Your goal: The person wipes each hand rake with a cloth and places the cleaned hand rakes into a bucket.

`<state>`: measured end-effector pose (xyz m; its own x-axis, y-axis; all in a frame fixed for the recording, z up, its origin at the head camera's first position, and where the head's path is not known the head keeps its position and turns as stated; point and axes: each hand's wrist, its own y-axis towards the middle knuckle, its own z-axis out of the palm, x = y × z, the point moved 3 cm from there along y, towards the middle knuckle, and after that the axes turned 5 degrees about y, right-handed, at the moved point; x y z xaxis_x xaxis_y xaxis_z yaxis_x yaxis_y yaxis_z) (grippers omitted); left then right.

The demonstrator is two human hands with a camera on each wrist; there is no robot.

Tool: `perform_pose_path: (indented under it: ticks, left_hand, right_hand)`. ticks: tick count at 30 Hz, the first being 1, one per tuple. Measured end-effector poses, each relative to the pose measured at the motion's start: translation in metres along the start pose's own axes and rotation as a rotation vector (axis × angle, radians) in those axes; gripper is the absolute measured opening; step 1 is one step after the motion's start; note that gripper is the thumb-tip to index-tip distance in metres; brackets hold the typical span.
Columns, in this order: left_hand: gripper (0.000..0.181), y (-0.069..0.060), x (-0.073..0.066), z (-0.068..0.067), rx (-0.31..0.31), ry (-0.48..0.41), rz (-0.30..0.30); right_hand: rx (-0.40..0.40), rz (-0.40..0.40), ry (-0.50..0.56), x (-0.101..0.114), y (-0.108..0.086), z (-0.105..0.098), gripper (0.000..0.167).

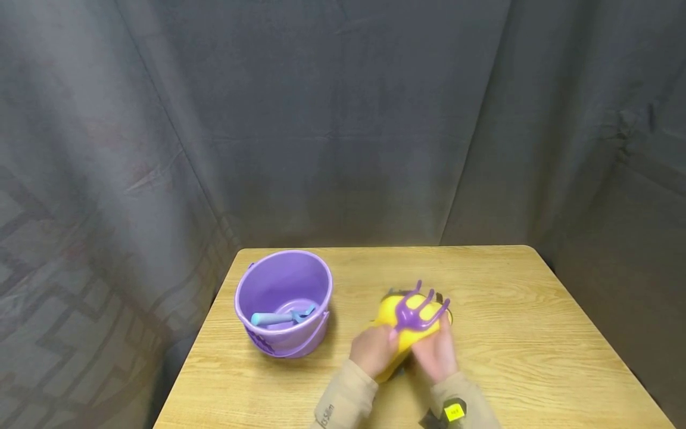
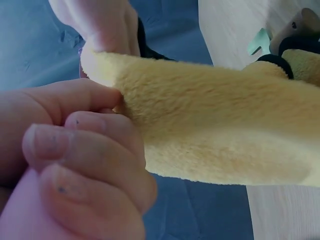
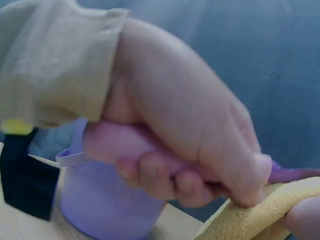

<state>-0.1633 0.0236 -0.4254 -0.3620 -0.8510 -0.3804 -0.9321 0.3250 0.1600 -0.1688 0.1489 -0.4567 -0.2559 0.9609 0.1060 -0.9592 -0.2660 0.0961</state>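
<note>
My left hand [image 1: 373, 350] grips the pink handle [image 3: 125, 142] of a purple toy hand rake, its fingers curled round it. The rake's purple tines [image 1: 412, 313] point away over a fuzzy yellow cloth [image 2: 215, 115]. From the other side my right hand [image 1: 436, 351] holds the cloth against the rake head; the left wrist view shows that hand [image 2: 102, 22] at the cloth's far edge. The left thumb tip touches the cloth there too. Part of the cloth hangs below the hands.
A purple bucket [image 1: 243, 298] stands on the left of the wooden table [image 1: 536, 333], with a blue-handled tool [image 1: 273, 319] inside. Behind the cloth lie partly hidden things: a mint-green piece [image 2: 259, 42], a brownish cylinder [image 2: 295, 30] and something yellow with black edging [image 2: 305, 62]. Grey curtains [image 1: 332, 119] surround the table.
</note>
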Motion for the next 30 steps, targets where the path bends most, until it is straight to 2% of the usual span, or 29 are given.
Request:
perform_pose_path:
  ticks: [3,6,9,12,14,17,21,24,27,30]
  left_hand:
    - [0.023,0.0,-0.002,0.003,0.01,0.015,0.007]
    - [0.022,-0.001,-0.005,0.003,0.021,0.029,0.04]
    - [0.024,-0.002,-0.006,0.003,0.031,0.011,0.057]
    - [0.026,-0.003,-0.006,0.003,0.048,-0.025,0.05]
    - [0.026,-0.003,-0.006,0.003,0.065,-0.047,0.036]
    - [0.027,-0.003,-0.005,0.003,0.103,-0.069,0.024]
    - [0.026,-0.003,-0.004,0.003,0.134,-0.047,0.039]
    - [0.026,-0.003,-0.004,0.003,0.148,-0.037,0.039]
    - [0.026,-0.005,-0.003,0.004,0.165,-0.026,0.036]
    - [0.027,-0.006,-0.001,0.004,0.188,-0.004,0.032]
  right_hand:
    - [-0.018,-0.041,0.045,0.004,0.0,0.001,0.066]
    - [-0.012,-0.063,0.068,0.009,0.0,0.0,0.064]
    - [-0.006,-0.07,0.074,0.014,0.001,-0.001,0.064]
    - [-0.039,-0.074,0.049,0.017,0.001,-0.002,0.065]
    - [-0.059,-0.084,0.003,0.019,0.001,-0.002,0.065]
    - [-0.082,-0.116,-0.134,0.021,0.0,-0.003,0.064]
    - [-0.106,-0.143,-0.249,0.023,-0.001,-0.002,0.062]
    - [-0.177,-0.144,-0.342,0.024,-0.002,0.0,0.063]
    - [-0.297,-0.178,-0.468,0.025,-0.004,0.001,0.062]
    - [-0.383,-0.223,-0.553,0.028,-0.008,0.0,0.047]
